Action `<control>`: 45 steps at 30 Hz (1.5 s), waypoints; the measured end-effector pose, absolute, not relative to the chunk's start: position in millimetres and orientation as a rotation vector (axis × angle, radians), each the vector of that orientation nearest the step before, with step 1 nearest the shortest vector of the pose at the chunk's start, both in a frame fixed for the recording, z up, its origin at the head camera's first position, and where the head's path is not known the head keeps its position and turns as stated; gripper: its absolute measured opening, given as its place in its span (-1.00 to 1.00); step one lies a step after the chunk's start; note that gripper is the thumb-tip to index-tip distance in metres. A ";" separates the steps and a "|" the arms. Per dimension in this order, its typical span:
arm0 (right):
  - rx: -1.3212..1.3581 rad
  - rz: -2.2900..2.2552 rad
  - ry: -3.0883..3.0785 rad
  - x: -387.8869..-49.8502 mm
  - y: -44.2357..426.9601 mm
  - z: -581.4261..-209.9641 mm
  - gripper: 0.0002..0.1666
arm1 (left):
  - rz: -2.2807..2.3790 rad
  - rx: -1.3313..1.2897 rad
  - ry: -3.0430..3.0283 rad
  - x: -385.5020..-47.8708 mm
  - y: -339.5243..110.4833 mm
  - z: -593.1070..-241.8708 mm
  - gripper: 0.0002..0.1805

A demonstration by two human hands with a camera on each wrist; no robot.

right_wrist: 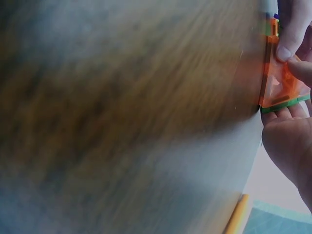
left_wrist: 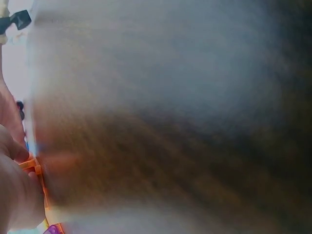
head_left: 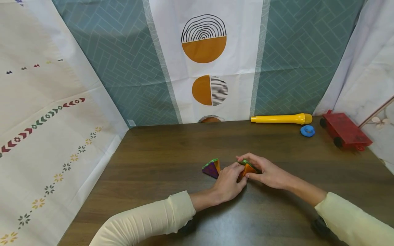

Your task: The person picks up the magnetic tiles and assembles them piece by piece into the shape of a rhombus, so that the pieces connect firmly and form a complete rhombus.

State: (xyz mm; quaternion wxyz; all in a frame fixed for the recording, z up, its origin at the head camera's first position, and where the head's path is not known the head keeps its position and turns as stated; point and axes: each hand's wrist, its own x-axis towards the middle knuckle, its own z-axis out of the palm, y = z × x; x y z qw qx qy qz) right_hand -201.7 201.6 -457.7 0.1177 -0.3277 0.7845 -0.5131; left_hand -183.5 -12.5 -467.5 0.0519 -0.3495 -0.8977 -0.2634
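Between the two hands, an orange triangular magnetic tile (head_left: 248,169) and a green magnetic tile (head_left: 245,162) stand together on the table. My right hand (head_left: 271,173) grips them from the right, its thumb on the near side and fingers behind. My left hand (head_left: 228,183) pinches the orange side from the left; its fingertips are partly hidden. See-through orange (right_wrist: 273,83) joins a green edge (right_wrist: 287,104) in the right wrist view. Just beyond the left hand stands a small shape of joined tiles, with purple (head_left: 210,169), green and orange faces.
The dark wooden table (head_left: 160,153) lies under both hands. At its back edge is a yellow toy microphone (head_left: 280,119), with a blue rubber duck (head_left: 307,131) close by. A red toy wagon (head_left: 346,131) stands at the far right. Patterned cloths (head_left: 123,61) hang behind.
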 end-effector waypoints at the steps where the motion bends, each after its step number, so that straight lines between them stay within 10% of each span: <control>1: -0.959 -1.501 2.300 -201.2 201.2 -457.5 -0.48 | -0.797 -1.061 -2.733 -183.6 -12.6 -467.5 -0.92; 24: -0.958 -1.443 2.380 -195.2 199.5 -456.0 -0.36 | -0.863 -1.034 -2.755 -180.4 -13.2 -466.2 -0.89; 45: -0.752 -1.335 2.627 -187.0 206.5 -452.1 -0.35 | -1.036 -1.126 -2.721 -163.6 -53.1 -420.1 -0.41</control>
